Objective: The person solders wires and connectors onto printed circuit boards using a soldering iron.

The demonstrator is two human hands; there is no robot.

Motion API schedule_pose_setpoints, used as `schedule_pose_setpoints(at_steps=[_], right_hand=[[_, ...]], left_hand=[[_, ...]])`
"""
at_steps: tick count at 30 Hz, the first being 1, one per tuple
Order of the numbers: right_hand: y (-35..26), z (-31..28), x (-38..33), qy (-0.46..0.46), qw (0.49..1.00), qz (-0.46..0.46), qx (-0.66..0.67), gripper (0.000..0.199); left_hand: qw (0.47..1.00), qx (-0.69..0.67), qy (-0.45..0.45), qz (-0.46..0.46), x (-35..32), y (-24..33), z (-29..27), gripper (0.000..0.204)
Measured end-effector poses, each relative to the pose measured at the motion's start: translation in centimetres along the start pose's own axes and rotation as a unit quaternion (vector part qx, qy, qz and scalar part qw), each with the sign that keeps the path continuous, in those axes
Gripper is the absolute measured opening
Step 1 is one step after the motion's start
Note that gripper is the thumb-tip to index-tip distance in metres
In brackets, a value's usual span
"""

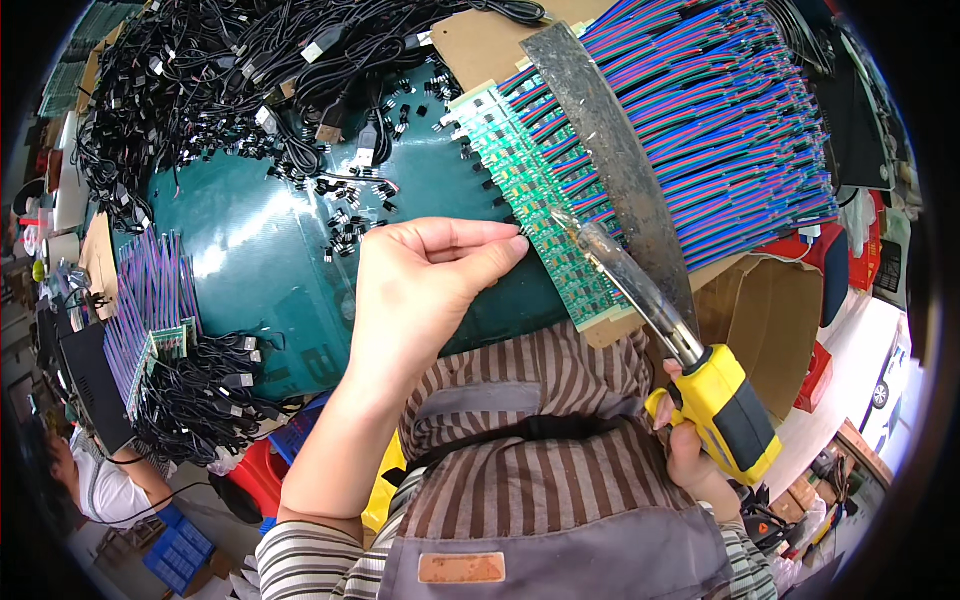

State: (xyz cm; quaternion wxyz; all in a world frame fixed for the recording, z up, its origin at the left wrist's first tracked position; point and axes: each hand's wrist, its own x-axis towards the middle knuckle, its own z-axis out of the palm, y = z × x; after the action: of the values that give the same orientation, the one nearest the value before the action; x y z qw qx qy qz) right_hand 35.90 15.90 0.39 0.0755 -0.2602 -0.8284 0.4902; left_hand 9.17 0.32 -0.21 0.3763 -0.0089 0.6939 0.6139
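My left hand (425, 270) pinches a small black connector (519, 231), mostly hidden by the fingertips, at the left edge of a green circuit board panel (515, 165). Several similar black connectors stick out along that edge farther up. My right hand (683, 445) is wrapped round the handle of a yellow and black soldering gun (735, 415). The gun's metal barrel slants up and left over the panel, its tip close to the board's middle. Rows of blue, red, green and black wires (730, 140) run off the panel's right side. A dark metal bar (620, 160) lies across them.
Black USB cables (230, 70) heap over the far left of the green mat (250, 240). Loose black connectors (350, 225) lie beyond my left hand. More wired boards (155, 350) sit at the left edge. A cardboard box (770, 320) stands right; another person (105, 480) is at lower left.
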Motion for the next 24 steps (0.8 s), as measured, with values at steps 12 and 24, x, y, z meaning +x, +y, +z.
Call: schedule_pose_setpoints(at_steps=[12,24], right_hand=[[-0.1,-0.1,0.9,-0.030,0.999,-0.030,-0.009,0.031],[-0.1,0.2,0.7,-0.033,0.998,-0.028,-0.051,0.029]], left_hand=[[0.994,-0.103,-0.006,-0.022,-0.4,-0.8,0.7,0.016],[0.996,-0.091,-0.010,-0.017,0.7,-0.3,0.2,0.014]])
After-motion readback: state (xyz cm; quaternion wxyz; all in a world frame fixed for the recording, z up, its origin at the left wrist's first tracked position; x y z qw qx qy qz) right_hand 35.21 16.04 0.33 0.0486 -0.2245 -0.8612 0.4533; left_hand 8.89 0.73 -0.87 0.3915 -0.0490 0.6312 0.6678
